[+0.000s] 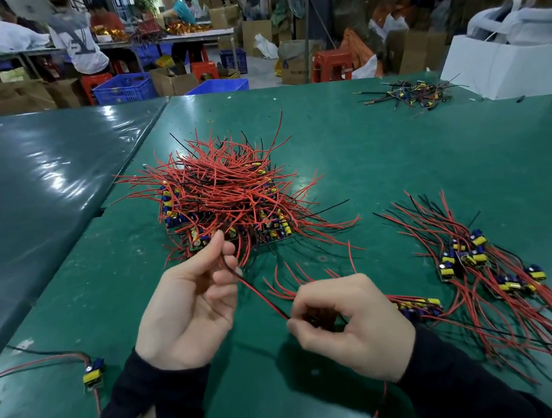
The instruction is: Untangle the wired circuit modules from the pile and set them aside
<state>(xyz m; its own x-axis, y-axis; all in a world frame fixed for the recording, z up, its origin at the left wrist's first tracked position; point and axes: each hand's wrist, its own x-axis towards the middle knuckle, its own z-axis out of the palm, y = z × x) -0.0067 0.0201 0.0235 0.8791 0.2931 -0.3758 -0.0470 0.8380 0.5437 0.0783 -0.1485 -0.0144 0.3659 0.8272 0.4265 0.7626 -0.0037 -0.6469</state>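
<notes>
The right hand (353,327) is curled over a module (419,308), fingers closed on its wires, the board jutting out just right of the knuckles. A taut red-and-black wire pair (263,297) runs from those fingers up-left to the left hand (189,304), which lies palm-up and pinches the pair between thumb and fingertips. Just beyond the left fingertips sits the pile (229,193), a tangle of red wires over yellow-and-blue boards. Right of the right hand lies the sorted bunch (475,263), wires fanned toward the near edge. Left of the left wrist rests a single module (93,373). All lie on the green mat (380,151).
</notes>
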